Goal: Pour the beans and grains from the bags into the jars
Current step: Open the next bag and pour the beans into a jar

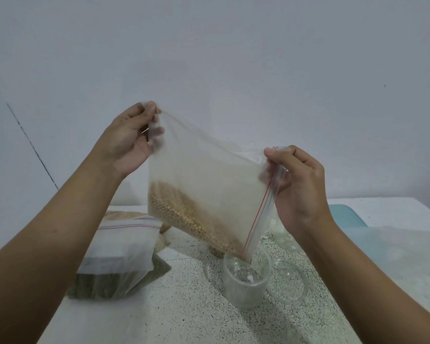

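Bag (209,175): clear zip-lock pouch, held in the air and tilted, its lowest corner at the zip end dipping into the mouth of the jar (243,289).
Beans (184,214): round and tan, banked along the bag's lower edge down toward that corner.
Markings: a red line runs along the bag's zip strip; no lettering can be read.
Left hand (127,142): raised, thumb and fingers pinching the bag's upper closed corner.
Right hand (300,180): lower, thumb and fingers pinching the zip edge at its upper end.
Jar: clear, upright on the counter (184,306), open; its contents cannot be told.
Lid (289,281): clear, round, lying just right of the jar.
Other bags (119,247): stacked at left on the counter; the top one has a red-lined zip, and the bottom one holds a dark green grain (102,284).
Surface: pale counter, speckled black and white.
Blue tray (345,216): flat, at the far right of the counter.
Room: plain white wall (233,58), a dark line slanting down its left side.
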{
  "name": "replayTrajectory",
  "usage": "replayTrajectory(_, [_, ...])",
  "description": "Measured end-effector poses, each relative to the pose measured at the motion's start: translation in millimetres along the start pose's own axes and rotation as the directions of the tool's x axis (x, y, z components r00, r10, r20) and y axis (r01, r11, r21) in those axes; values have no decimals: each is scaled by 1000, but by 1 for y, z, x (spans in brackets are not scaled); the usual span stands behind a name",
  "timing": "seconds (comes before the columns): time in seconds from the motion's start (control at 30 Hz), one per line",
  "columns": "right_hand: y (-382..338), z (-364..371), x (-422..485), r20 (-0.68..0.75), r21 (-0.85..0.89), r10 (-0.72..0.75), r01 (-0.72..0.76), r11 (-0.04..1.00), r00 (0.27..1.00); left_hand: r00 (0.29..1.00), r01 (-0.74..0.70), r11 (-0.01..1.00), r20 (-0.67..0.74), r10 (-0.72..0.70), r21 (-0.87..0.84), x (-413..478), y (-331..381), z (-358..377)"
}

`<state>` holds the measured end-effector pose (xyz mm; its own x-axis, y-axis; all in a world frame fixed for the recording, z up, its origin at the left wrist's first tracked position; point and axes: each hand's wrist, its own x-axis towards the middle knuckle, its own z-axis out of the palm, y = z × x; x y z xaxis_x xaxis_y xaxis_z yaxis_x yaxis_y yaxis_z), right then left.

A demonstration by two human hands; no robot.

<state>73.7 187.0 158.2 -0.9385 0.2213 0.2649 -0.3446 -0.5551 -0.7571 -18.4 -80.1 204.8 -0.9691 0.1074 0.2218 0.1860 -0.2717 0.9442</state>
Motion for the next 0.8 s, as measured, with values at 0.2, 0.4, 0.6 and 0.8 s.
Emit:
replayTrajectory(0.2, [1, 0, 1, 2, -2, -8, 8, 1000, 1000, 1000, 3, 1000, 1, -3, 1, -2, 1, 1])
replayTrajectory(0.4, [2, -2, 1, 1, -20, -12, 12, 1000, 1000, 1000, 1, 1000, 0, -1, 0, -3, 2, 3])
replayTrajectory(0.6, [1, -3, 0, 1, -14, -23, 23, 1000, 1000, 1000, -7, 1000, 8, 7, -6, -5, 3, 5])
replayTrajectory(0.8, [1, -3, 0, 3, -12, -24, 24, 1000, 1000, 1000, -15, 999, 8, 15, -39, -5, 4, 6])
